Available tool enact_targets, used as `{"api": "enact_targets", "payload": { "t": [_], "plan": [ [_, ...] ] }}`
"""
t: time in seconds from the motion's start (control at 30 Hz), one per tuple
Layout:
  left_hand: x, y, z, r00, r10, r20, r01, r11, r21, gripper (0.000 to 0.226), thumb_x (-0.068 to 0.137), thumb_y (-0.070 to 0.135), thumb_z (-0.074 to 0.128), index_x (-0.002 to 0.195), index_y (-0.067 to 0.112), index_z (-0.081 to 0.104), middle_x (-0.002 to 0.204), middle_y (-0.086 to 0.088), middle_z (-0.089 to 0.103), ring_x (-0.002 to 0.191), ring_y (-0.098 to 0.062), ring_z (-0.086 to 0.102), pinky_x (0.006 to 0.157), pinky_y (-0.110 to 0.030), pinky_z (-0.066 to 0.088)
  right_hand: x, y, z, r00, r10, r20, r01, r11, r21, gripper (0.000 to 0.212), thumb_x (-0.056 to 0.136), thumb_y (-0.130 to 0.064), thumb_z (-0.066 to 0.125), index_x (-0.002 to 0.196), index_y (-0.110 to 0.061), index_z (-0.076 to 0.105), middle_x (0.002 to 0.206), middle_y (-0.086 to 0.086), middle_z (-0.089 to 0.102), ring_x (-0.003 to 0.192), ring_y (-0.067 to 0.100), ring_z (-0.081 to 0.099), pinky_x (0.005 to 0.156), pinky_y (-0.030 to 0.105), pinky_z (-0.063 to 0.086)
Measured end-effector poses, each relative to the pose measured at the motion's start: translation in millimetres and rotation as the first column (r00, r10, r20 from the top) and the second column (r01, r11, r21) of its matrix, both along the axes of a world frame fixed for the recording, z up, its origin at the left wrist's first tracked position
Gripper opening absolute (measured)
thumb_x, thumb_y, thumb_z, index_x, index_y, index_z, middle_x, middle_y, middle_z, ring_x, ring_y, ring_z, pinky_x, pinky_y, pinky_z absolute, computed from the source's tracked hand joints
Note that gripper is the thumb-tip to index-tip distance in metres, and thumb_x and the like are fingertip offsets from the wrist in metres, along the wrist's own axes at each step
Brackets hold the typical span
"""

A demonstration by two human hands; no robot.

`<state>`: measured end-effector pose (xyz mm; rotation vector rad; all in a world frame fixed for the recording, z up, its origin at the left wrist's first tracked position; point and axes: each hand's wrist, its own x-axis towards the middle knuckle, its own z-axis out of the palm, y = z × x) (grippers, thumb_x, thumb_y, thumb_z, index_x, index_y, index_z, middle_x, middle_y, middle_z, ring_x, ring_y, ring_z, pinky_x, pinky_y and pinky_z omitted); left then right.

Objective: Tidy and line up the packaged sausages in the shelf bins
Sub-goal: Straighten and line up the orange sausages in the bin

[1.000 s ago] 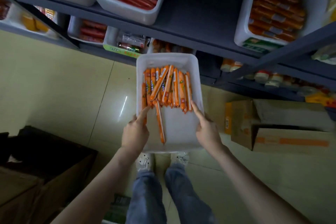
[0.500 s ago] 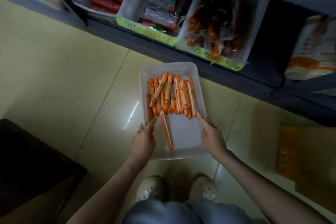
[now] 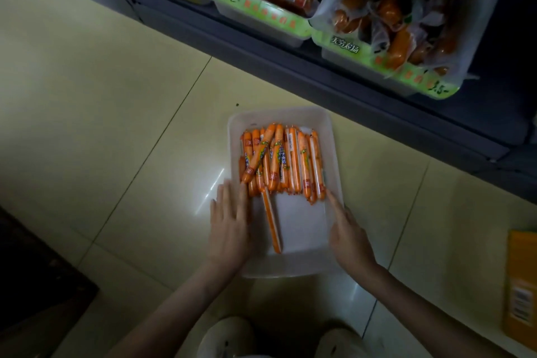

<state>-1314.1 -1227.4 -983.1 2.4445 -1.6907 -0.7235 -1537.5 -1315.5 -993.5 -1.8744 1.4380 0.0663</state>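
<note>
Now: white bin (image 3: 279, 113), lowered from shelf height to the floor. Your left hand (image 3: 229, 227) and right hand (image 3: 348, 238): released, flat at its rims. Near stray sausage (image 3: 271, 224): align next.

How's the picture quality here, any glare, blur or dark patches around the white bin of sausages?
Head view: dim overall, darkest lower left; a glare streak on the glossy yellow floor tile left of the white plastic bin; the left hand is motion-blurred; the orange packaged sausages look sharper.
</note>
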Motion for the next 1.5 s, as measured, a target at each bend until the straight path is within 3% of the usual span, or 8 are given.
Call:
{"api": "enact_targets", "payload": {
  "t": [0.13, 0.33, 0.47, 0.57, 0.8, 1.13, 1.3, 1.5],
  "plan": [
    [13, -27, 5, 0.935, -0.253, 0.248, 0.249, 0.967, 0.049, 0.092, 0.071, 0.036, 0.075, 0.148, 0.014, 0.029, 0.154, -0.019, 0.022, 0.138, -0.045, 0.001, 0.103, -0.066, -0.002, 1, -1, 0, 0.999, 0.025, -0.044, -0.025, 1.0, -0.005, 0.073, 0.097, -0.003, 0.04, 0.151, -0.038, 0.005, 0.149, 0.002, 0.038, 0.052, 0.006, 0.046, 0.043, 0.016, 0.033],
    [-1, -26, 11, 0.927, -0.294, 0.234, 0.258, 0.95, 0.176, 0.074, 0.097, 0.027, 0.039, 0.15, 0.024, -0.012, 0.154, -0.005, -0.027, 0.118, -0.033, -0.05, 0.085, -0.053, -0.039, -7, -1, 14, 0.989, 0.063, -0.13, -0.061, 0.998, 0.017, 0.076, 0.097, -0.004, 0.04, 0.152, -0.033, -0.002, 0.141, 0.011, 0.044, 0.069, 0.012, 0.054, 0.051, 0.02, 0.038],
    [-7, -12, 7, 0.962, -0.206, 0.179, 0.19, 0.976, 0.101, 0.074, 0.096, 0.027, 0.04, 0.151, 0.017, -0.008, 0.15, -0.004, -0.03, 0.125, -0.029, -0.045, 0.093, -0.05, -0.035, -3, -3, 16, 0.948, 0.091, -0.306, -0.195, 0.924, -0.33, 0.081, 0.086, -0.008, 0.057, 0.153, -0.017, 0.011, 0.15, 0.022, 0.029, 0.137, 0.038, 0.031, 0.108, 0.05, 0.032],
    [-1, -8, 5, 0.98, -0.167, 0.105, 0.175, 0.982, -0.075, 0.069, 0.092, 0.022, 0.051, 0.15, 0.01, 0.016, 0.155, -0.01, -0.005, 0.139, -0.031, -0.018, 0.106, -0.051, -0.019, 28, -5, 27, 0.976, 0.126, -0.179, -0.196, 0.868, -0.456, 0.055, 0.088, -0.014, 0.059, 0.141, -0.01, 0.042, 0.129, 0.016, 0.051, 0.117, 0.033, 0.049, 0.096, 0.044, 0.04],
    [11, 1, 24, 0.994, -0.081, -0.077, 0.061, 0.969, -0.239, 0.052, 0.086, 0.021, 0.039, 0.132, 0.0, 0.049, 0.137, -0.024, 0.048, 0.13, -0.042, 0.041, 0.108, -0.055, 0.03, 86, 27, -6, 0.936, 0.309, -0.168, -0.248, 0.918, 0.308, 0.04, 0.091, -0.025, 0.061, 0.123, -0.009, 0.044, 0.12, 0.01, 0.059, 0.106, 0.03, 0.06, 0.077, 0.033, 0.046],
    [-8, -26, 51, 0.918, -0.313, 0.244, 0.383, 0.861, -0.335, 0.054, 0.082, 0.015, 0.036, 0.134, 0.014, 0.052, 0.135, -0.014, 0.054, 0.121, -0.029, 0.054, 0.098, -0.052, 0.04, 80, -22, 81, 0.944, 0.059, 0.326, -0.079, 0.996, 0.048, 0.022, 0.093, -0.013, 0.058, 0.115, -0.013, 0.061, 0.067, -0.015, 0.05, 0.054, 0.0, 0.051, 0.057, 0.02, 0.046],
    [-15, -62, 75, 0.946, -0.159, 0.283, 0.302, 0.749, -0.59, 0.035, 0.09, 0.013, 0.051, 0.125, 0.01, 0.054, 0.123, -0.014, 0.06, 0.117, -0.03, 0.054, 0.1, -0.049, 0.042, 70, -36, 130, 0.73, -0.204, 0.653, 0.24, 0.97, 0.034, 0.021, 0.084, -0.003, 0.069, 0.078, -0.022, 0.063, 0.063, -0.007, 0.061, 0.054, 0.0, 0.054, 0.057, 0.015, 0.045],
    [-17, -77, 103, 0.967, -0.15, 0.206, 0.253, 0.672, -0.696, 0.02, 0.088, 0.017, 0.051, 0.107, 0.014, 0.056, 0.097, -0.006, 0.064, 0.091, -0.023, 0.061, 0.076, -0.026, 0.045, 71, -29, 161, 0.528, -0.168, 0.832, 0.23, 0.972, 0.05, 0.021, 0.082, 0.004, 0.069, 0.086, -0.017, 0.068, 0.085, -0.002, 0.068, 0.071, 0.006, 0.065, 0.07, 0.016, 0.049]
  ]
}}
